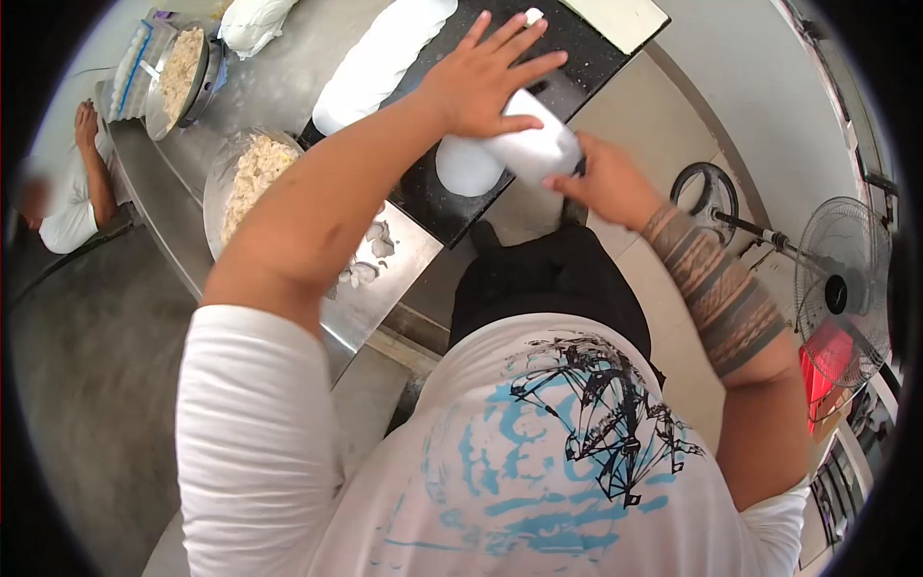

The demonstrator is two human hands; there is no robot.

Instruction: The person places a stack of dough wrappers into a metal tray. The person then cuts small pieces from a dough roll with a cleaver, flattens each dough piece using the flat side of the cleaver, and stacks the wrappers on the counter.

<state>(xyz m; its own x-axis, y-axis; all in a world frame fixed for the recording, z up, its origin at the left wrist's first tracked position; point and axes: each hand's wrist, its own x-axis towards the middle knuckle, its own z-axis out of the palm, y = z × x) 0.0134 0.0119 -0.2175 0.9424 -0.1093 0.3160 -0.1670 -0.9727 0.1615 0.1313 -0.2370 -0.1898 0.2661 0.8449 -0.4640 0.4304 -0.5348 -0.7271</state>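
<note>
My right hand is closed round the handle end of a cleaver with a broad, shiny blade. My left hand lies palm down with its fingers spread, the thumb over the blade's upper edge. Just left of the blade, a thin round dough wrapper rests on the black work board. Beyond my left fingertips sits a small white lump of dough. A long white mass with a scalloped edge stretches along the board's left side.
A bowl of pale chopped filling stands left of the board, with another bowl of filling farther back. Dough scraps lie on the metal counter. A person is at far left; a standing fan is at right.
</note>
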